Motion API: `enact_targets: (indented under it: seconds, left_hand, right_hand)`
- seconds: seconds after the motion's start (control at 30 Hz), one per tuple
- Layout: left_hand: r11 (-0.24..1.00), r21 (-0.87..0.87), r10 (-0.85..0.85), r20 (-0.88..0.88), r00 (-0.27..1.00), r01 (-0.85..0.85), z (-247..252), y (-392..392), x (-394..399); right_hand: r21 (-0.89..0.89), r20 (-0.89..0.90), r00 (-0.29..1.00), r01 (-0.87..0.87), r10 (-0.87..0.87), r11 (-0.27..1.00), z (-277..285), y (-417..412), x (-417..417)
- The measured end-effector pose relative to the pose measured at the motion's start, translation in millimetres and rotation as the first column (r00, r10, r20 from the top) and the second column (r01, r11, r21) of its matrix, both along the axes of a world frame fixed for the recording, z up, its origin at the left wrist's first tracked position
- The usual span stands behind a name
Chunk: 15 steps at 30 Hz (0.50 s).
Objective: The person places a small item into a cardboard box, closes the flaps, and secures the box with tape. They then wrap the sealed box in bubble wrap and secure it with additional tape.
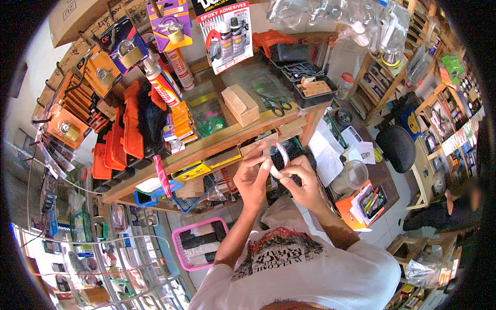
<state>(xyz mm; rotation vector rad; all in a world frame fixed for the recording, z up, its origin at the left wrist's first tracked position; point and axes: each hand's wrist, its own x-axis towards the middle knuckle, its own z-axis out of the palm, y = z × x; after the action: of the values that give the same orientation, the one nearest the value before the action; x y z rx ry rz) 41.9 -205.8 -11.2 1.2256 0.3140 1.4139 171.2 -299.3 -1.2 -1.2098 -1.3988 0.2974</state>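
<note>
Both hands are raised in front of my chest, at the edge of the counter. Between them is a thin white-and-red ring, apparently a roll of tape [284, 155]. My left hand [252, 174] pinches its left side, fingers upward, with what looks like a pale strip by the fingertips. My right hand [303, 179] grips the lower right of the ring between thumb and fingers. A small closed cardboard box [241, 104] lies on the glass-topped wooden counter [209, 93] beyond the hands. Black-handled scissors [279, 107] lie to the right of the box.
Black trays [316, 91] with screws or nails stand at the counter's right end. Orange bins [131, 131] line its left. Padlock packs [170, 31] and an epoxy adhesive pack [224, 38] hang above. A pink basket [174, 240] is on the floor. A person [438, 221] is at far right.
</note>
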Motion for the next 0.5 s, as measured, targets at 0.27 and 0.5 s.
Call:
enact_targets:
  seconds: [0.27, 0.5]
  left_hand:
    - [0.979, -0.201, -0.006, -0.234, 0.972, -0.042, -51.9, -19.0, -46.5]
    - [0.952, -0.245, -0.3, -0.628, 0.718, 0.184, -96.5, -80.5, -74.0]
  right_hand:
    - [-0.237, -0.023, 0.958, -0.284, 0.286, 0.929, -18.7, -10.9, -18.9]
    - [-0.779, -0.317, 0.574, -0.612, 0.755, 0.138, -68.9, -37.0, 22.2]
